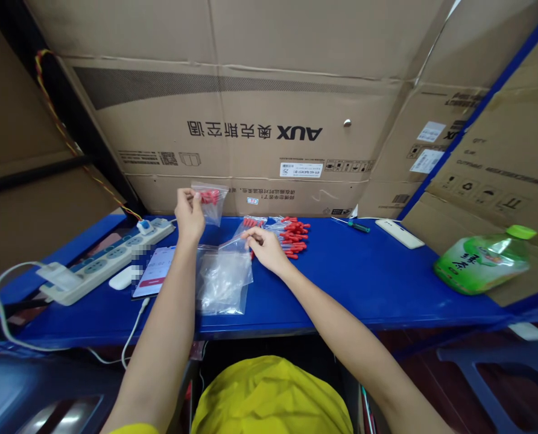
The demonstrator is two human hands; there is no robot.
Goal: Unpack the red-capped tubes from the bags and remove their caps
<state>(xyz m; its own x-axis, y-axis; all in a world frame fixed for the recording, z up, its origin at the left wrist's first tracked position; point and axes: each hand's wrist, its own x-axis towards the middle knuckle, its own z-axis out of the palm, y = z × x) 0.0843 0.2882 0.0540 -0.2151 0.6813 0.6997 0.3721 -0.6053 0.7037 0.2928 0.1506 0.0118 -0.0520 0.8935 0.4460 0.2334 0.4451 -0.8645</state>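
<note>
My left hand (pixel 189 214) is raised over the back of the table, its fingers closed on a clear zip bag (pixel 215 208) with several small red-handled pieces inside. Lower and to the right, my right hand (pixel 264 247) pinches the edge of a clear plastic bag (pixel 233 243) above a stack of flat clear bags (pixel 224 283). Behind and beside my right hand lies a pile of thin red-handled pieces (pixel 296 235), too small to name surely. Another filled bag (pixel 253 223) rests next to that pile.
A power strip (pixel 110 259), a white mouse-like object (pixel 123 277) and a phone (pixel 154 271) with cables lie left on the blue table (pixel 341 283). Rightward are a green screwdriver (pixel 358 226), a white flat bar (pixel 400 234) and a green bottle (pixel 481 262). Cardboard (pixel 251 96) walls the back.
</note>
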